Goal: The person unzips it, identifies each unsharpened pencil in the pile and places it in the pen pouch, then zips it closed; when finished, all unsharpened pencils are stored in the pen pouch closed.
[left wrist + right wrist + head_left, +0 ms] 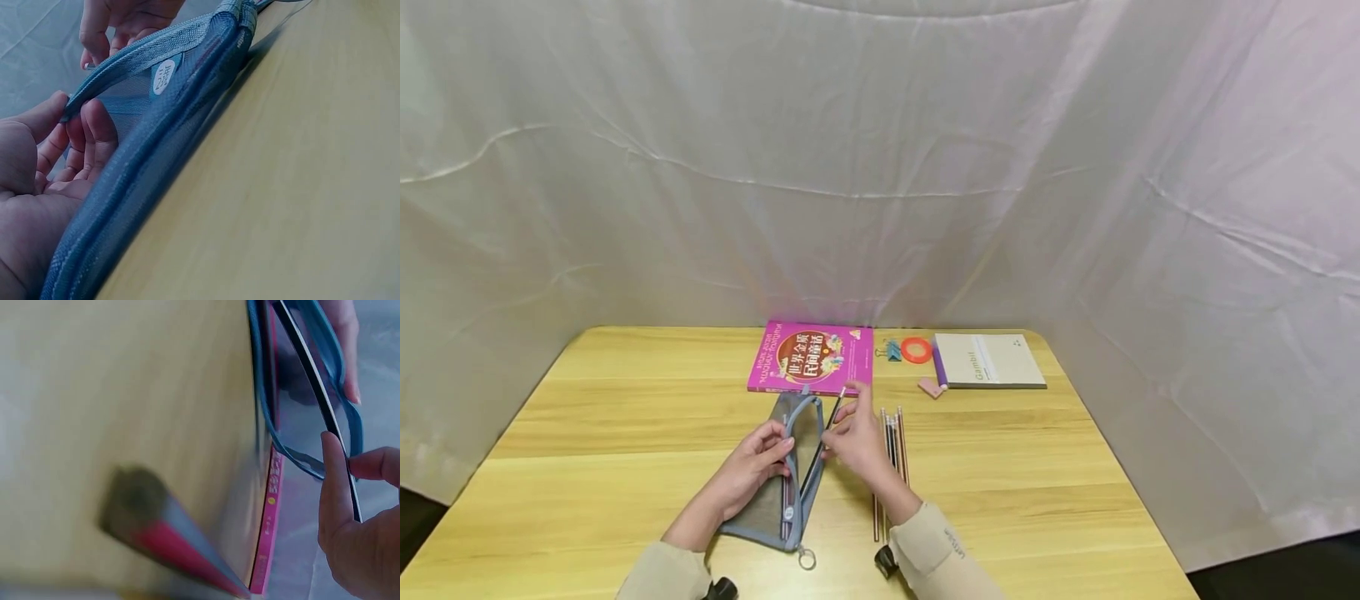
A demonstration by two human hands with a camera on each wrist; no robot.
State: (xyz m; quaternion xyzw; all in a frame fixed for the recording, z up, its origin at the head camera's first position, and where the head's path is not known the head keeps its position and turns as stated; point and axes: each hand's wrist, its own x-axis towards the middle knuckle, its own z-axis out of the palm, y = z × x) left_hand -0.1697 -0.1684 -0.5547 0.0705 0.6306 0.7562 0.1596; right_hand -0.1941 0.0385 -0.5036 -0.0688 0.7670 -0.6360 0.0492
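A blue-grey mesh zip pouch (758, 510) lies on the table, its zipped mouth spread apart. My left hand (747, 468) pinches the near edge of that mouth between thumb and fingers, as the left wrist view shows close up. Between thumb and fingertips, my right hand (859, 437) holds a dark pencil (312, 378) on a slant, its lower part inside the pouch opening. Through the mesh, more long thin pencils (787, 500) show inside. To the right of the pouch, partly behind the right forearm, several loose pencils (902, 437) lie side by side.
A pink book (760, 367) lies just beyond the pouch. Rightward of it are a blue binder clip (892, 351), an orange ring (916, 351), a pink eraser (929, 387), a purple marker (940, 368) and a notebook (1011, 360). Grey curtains (880, 167) surround the wooden table (1000, 483).
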